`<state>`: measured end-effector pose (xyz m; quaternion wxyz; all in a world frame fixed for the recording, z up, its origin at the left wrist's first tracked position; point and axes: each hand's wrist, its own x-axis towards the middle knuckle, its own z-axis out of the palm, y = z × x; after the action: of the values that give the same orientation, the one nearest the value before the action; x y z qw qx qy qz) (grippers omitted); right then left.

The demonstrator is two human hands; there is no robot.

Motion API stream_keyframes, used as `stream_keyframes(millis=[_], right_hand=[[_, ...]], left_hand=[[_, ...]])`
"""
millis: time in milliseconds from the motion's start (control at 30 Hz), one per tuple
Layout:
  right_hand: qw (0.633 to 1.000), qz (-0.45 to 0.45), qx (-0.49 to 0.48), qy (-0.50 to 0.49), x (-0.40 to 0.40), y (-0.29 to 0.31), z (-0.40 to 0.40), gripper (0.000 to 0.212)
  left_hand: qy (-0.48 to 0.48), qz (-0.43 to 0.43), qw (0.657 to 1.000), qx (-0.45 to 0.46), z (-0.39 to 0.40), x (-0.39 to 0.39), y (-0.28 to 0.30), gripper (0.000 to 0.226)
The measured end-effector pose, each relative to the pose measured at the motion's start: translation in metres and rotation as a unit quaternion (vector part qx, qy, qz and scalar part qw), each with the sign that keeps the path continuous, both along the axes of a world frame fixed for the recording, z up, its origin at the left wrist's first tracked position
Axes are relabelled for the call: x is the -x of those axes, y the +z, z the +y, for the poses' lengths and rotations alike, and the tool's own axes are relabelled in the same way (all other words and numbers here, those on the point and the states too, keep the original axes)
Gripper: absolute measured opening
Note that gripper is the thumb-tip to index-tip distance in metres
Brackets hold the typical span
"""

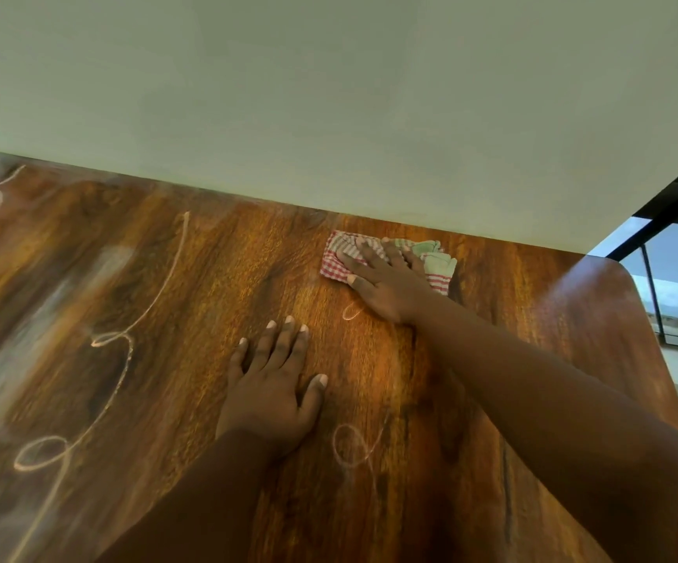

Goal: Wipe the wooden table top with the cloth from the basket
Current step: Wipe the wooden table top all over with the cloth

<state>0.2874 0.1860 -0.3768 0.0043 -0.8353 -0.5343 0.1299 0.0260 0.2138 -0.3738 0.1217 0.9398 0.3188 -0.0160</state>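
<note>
The wooden table top (191,286) fills the lower view, brown and glossy, with pale chalk-like scribbles (126,339) looping over its left and middle. A folded cloth (335,266), red-and-white checked with green patches, lies near the table's far edge. My right hand (386,284) presses flat on the cloth, fingers spread over it. Flat on the bare wood nearer to me rests my left hand (272,384), palm down, holding nothing. No basket shows in this view.
A plain pale wall (329,95) rises straight behind the table's far edge. The table's rounded right corner (621,274) borders a dark-framed glass panel (670,286) and floor beyond. More scribbles (353,444) lie close to my forearms.
</note>
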Motion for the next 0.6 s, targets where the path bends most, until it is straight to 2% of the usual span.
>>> stream_keyframes(millis=[100,367,600], right_hand=[[1.0,0.006,0.001,0.01,-0.009,0.001,0.0,0.05],[0.997,0.025,0.02,-0.067,-0.029,0.004,0.041,0.05],[0.999,0.012,0.006,-0.049,0.005,0.002,0.012,0.051]], left_hand=[[-0.001,0.006,1.0,0.0,0.001,0.001,0.0,0.069],[-0.004,0.004,1.0,0.006,0.0,0.0,0.0,0.072],[-0.002,-0.002,1.0,0.007,0.0,0.001,0.001,0.073]])
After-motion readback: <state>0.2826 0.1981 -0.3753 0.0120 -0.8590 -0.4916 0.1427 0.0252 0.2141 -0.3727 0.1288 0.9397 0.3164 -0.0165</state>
